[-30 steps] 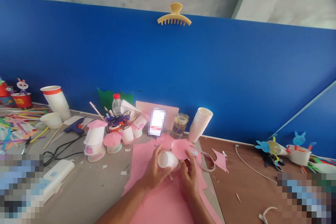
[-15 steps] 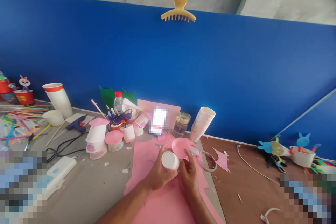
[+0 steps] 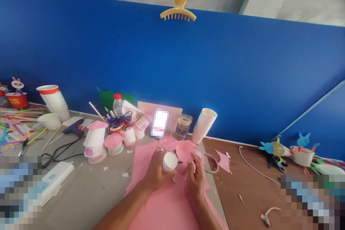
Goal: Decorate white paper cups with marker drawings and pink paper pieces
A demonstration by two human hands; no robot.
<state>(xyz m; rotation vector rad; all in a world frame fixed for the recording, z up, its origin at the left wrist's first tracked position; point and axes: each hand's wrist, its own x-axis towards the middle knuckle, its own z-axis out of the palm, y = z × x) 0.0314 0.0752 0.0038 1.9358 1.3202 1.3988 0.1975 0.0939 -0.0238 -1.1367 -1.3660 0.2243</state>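
My left hand (image 3: 157, 169) is closed around a small white paper cup (image 3: 170, 161), its pale round end facing up toward me. A small pale tip shows below the left thumb; I cannot make out what it belongs to. My right hand (image 3: 196, 176) is apart from the cup, fingers loosely bent and spread, with nothing visible in its grasp. Just beyond its fingertips lies a round pink paper piece (image 3: 184, 150), and a small whitish object is partly hidden behind the fingers. Both hands are over a large pink paper sheet (image 3: 159, 208).
Behind stand a lit phone (image 3: 159, 122), a glass jar (image 3: 183, 127) and a stack of paper cups (image 3: 204, 125). Pink-topped cup pieces (image 3: 95, 140) stand left, near a glue gun (image 3: 75, 128) and a power strip (image 3: 58, 178). A tape roll (image 3: 211, 163) lies right.
My right hand has drawn away from the cup, and its fingers have opened. My left hand has tilted the cup slightly. The whole view has shifted a little.
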